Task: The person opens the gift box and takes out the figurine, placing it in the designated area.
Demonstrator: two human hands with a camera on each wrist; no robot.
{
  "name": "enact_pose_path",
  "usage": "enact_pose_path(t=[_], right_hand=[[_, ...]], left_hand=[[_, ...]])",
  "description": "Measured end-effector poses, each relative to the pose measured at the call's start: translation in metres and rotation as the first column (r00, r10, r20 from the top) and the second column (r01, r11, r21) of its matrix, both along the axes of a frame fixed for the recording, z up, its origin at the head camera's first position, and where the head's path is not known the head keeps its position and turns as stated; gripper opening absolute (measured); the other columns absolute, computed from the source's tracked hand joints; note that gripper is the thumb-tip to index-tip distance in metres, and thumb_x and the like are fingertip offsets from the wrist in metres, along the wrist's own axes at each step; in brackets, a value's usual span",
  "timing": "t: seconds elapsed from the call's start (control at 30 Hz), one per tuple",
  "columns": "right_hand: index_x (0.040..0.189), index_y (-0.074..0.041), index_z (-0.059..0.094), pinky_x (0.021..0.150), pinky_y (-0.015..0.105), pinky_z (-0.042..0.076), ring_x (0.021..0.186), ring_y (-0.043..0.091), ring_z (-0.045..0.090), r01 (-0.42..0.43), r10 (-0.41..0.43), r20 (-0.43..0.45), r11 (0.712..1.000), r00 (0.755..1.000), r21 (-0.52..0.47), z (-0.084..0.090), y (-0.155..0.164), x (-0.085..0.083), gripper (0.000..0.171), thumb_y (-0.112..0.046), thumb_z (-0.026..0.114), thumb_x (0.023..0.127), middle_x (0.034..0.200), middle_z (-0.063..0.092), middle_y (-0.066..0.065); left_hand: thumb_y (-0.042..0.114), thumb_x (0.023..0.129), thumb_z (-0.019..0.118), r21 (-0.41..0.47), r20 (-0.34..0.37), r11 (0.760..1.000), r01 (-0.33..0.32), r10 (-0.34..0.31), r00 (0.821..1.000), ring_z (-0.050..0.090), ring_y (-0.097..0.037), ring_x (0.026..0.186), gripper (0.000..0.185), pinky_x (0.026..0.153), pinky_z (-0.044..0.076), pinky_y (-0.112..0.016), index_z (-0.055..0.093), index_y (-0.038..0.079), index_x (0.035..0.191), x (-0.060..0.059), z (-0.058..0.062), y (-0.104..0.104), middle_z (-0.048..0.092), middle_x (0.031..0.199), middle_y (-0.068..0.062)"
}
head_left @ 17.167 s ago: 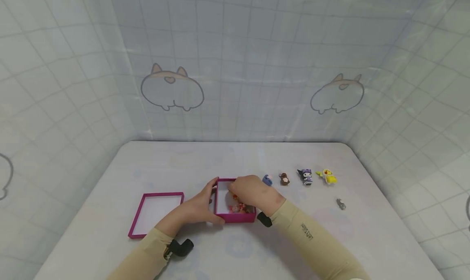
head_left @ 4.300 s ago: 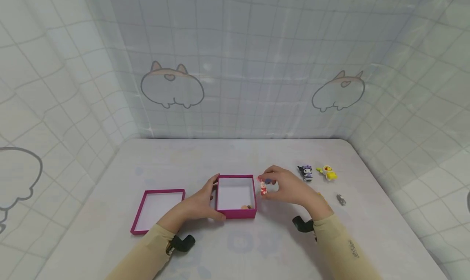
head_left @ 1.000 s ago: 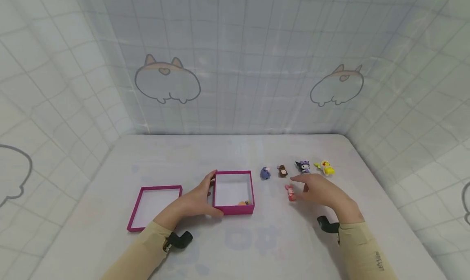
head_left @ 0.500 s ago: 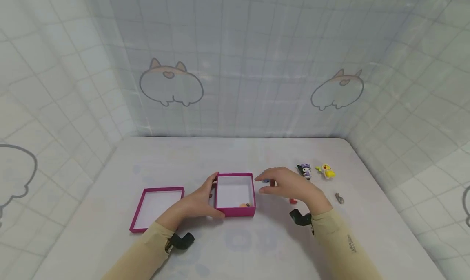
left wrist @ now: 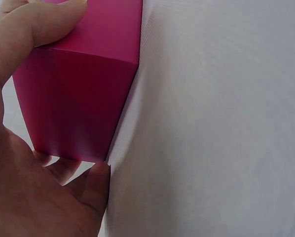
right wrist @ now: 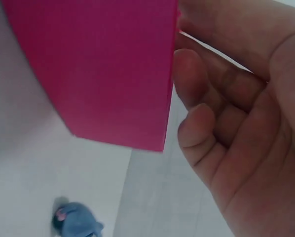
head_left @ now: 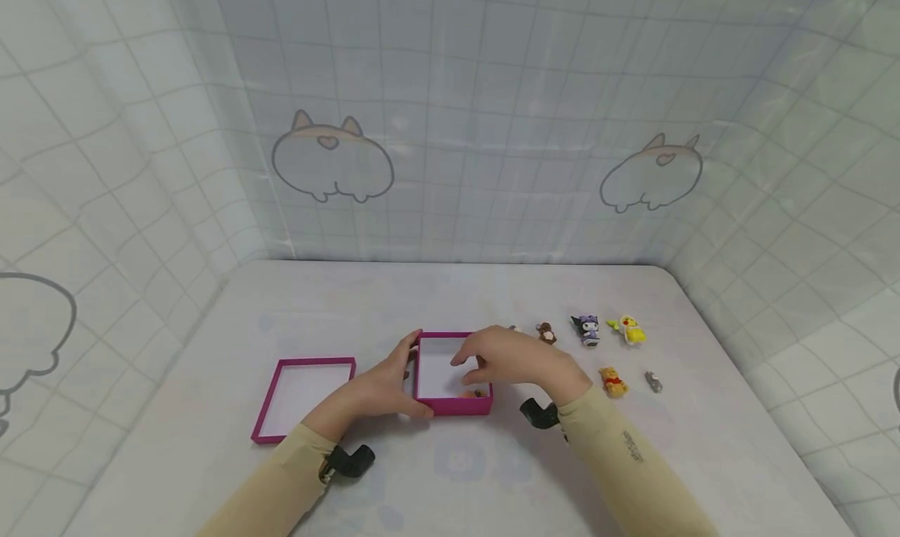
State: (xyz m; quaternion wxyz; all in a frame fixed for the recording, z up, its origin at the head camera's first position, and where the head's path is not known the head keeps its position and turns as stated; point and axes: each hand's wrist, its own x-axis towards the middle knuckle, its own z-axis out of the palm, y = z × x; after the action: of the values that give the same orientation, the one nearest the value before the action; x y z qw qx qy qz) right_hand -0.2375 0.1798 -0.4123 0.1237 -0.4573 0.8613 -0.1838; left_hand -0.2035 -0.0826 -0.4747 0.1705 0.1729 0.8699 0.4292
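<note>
Head view first: your left hand (head_left: 383, 388) is gripping the left wall of the open pink box (head_left: 453, 404), thumb along the near corner and fingers up the far side. Your right hand (head_left: 509, 361) is hovering over the box's right edge with loosely curled fingers dipping inside; nothing is showing between them, so you are holding nothing there. A small orange piece (head_left: 473, 393) is lying in the box's near right corner. The pink lid (head_left: 304, 396) is lying upturned just left of the box, and a brown figure (head_left: 544, 333), a purple figure (head_left: 586, 329), a yellow figure (head_left: 631, 330), a bear figure (head_left: 612, 381) and a small grey piece (head_left: 653, 381) are sitting to the right on the white table (head_left: 450, 474).

Left wrist view: your thumb is pressing the box's top edge while your palm is cupping its corner.

Right wrist view: your fingers are curling loosely just beside the box wall, and a blue figure (right wrist: 77, 222) is lying on the table beyond.
</note>
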Motion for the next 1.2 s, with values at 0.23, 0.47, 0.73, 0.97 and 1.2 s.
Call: enact_pose_path(t=[0.23,0.47,0.73,0.97,1.2], right_hand=[[0.113,-0.016,0.076,0.076,0.02,0.051,0.08,0.003,0.06,-0.064,0.061,0.024,0.988,0.998,0.14,0.002,-0.016,0.0,0.025,-0.021,0.076,0.088,0.105,0.07,-0.011],[0.109,-0.022,0.078,0.087,0.028,0.052,0.101,0.007,0.062,-0.065,0.068,-0.001,0.958,0.998,0.279,0.004,-0.028,0.002,0.024,-0.014,0.074,0.087,0.106,0.069,-0.015],[0.098,-0.027,0.08,0.081,0.026,0.053,0.089,0.003,0.061,-0.079,0.096,-0.028,0.927,0.995,0.366,-0.002,-0.036,0.0,0.023,-0.008,0.071,0.088,0.094,0.069,-0.016],[0.093,-0.025,0.08,0.078,0.024,0.052,0.083,0.002,0.06,-0.106,0.138,-0.059,0.923,0.989,0.37,-0.003,-0.038,-0.002,0.018,-0.011,0.069,0.088,0.088,0.068,-0.016],[0.083,-0.024,0.076,0.065,0.021,0.048,0.068,0.004,0.051,-0.041,0.069,-0.091,0.962,0.993,0.271,-0.01,-0.04,-0.008,0.009,-0.02,0.072,0.09,0.071,0.06,-0.016]], left_hand=[[0.043,0.061,0.094,0.017,-0.004,1.0,0.01,-0.01,1.0,0.03,-0.024,0.143,0.137,0.111,0.035,-0.043,0.001,0.02,0.158,-0.001,-0.002,-0.001,0.016,0.161,-0.008],[0.042,0.06,0.094,0.023,-0.012,1.0,0.004,-0.003,1.0,0.03,-0.023,0.142,0.136,0.111,0.035,-0.042,0.001,0.019,0.158,-0.001,-0.002,-0.001,0.017,0.16,-0.007],[0.041,0.062,0.093,0.007,-0.013,1.0,0.008,-0.008,1.0,0.031,-0.026,0.142,0.134,0.112,0.034,-0.043,0.002,0.02,0.157,0.0,0.0,0.0,0.019,0.16,-0.007],[0.04,0.061,0.094,0.028,-0.011,1.0,0.012,-0.011,1.0,0.032,-0.025,0.141,0.136,0.11,0.036,-0.042,0.001,0.019,0.158,0.0,-0.001,0.0,0.017,0.16,-0.006],[0.043,0.06,0.094,0.001,-0.004,1.0,-0.002,0.002,1.0,0.035,-0.026,0.14,0.135,0.111,0.035,-0.045,0.002,0.021,0.158,0.001,0.001,0.001,0.017,0.161,-0.005]])
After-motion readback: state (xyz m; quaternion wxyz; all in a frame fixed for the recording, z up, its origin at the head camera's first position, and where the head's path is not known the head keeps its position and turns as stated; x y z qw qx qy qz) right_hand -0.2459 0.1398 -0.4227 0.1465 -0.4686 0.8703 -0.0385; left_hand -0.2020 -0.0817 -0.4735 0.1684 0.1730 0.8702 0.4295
